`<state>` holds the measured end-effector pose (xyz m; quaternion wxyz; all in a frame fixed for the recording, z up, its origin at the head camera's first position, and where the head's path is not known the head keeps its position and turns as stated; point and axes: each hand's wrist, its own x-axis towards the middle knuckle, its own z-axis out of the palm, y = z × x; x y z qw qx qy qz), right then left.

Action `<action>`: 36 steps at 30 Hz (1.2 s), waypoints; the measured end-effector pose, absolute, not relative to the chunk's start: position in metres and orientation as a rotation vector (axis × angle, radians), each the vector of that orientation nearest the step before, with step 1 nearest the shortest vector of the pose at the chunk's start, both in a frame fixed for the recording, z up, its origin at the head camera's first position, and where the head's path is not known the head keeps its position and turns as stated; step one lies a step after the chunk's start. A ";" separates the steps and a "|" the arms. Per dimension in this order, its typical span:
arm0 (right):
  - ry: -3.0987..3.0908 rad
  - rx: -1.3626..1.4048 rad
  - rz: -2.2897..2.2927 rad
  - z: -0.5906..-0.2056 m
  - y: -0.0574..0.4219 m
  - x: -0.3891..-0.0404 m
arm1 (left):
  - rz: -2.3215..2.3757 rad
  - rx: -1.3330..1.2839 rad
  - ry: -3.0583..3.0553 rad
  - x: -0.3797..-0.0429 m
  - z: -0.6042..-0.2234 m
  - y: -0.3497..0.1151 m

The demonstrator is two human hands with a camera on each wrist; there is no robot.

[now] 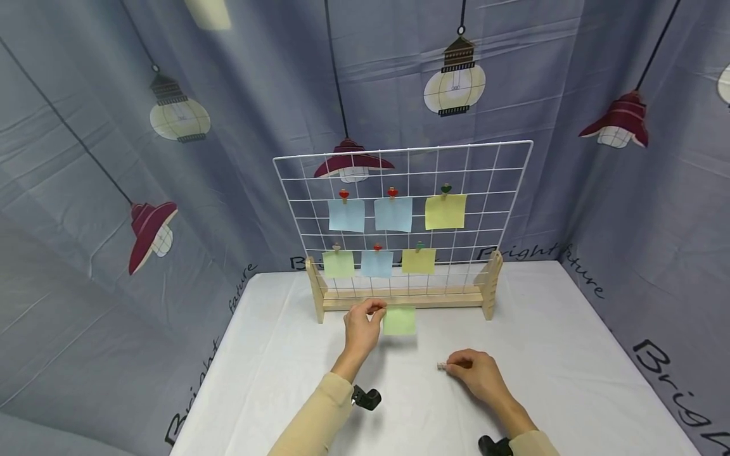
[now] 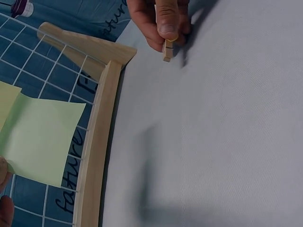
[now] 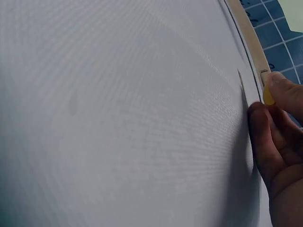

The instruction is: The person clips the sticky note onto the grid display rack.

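Note:
My left hand [image 1: 362, 328] pinches a pale green paper note [image 1: 400, 321] by its left edge, in front of the wooden base of a white wire grid rack [image 1: 456, 297]. In the left wrist view the same note [image 2: 45, 139] hangs before the grid, and only fingertips show at the left edge. Lower right in the head view, my right hand [image 1: 478, 373] holds a small wooden clothespin [image 1: 441, 366] between thumb and fingers, above the white table. A yellow piece on the clothespin [image 3: 268, 96] shows under the thumb in the right wrist view.
Two rows of notes are clipped to the grid: a blue note [image 1: 346, 216], a yellow note [image 1: 445, 211] and several others, under small clothespins with red, green or pale hearts. The white tablecloth [image 1: 547, 354] reaches a grey-blue curtain [image 1: 239, 190] printed with lamps.

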<state>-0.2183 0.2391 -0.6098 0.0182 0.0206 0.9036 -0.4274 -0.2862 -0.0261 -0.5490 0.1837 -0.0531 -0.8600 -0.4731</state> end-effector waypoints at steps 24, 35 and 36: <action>2.759 -0.008 -1.546 -0.586 0.242 -0.225 | -1.368 -0.152 -2.429 -0.289 -0.546 -0.023; 2.785 -0.069 -1.647 -0.561 0.246 -0.230 | -1.374 -0.174 -2.420 -0.291 -0.545 -0.018; 2.795 -0.090 -1.646 -0.560 0.247 -0.231 | -1.375 -0.178 -2.420 -0.291 -0.544 -0.017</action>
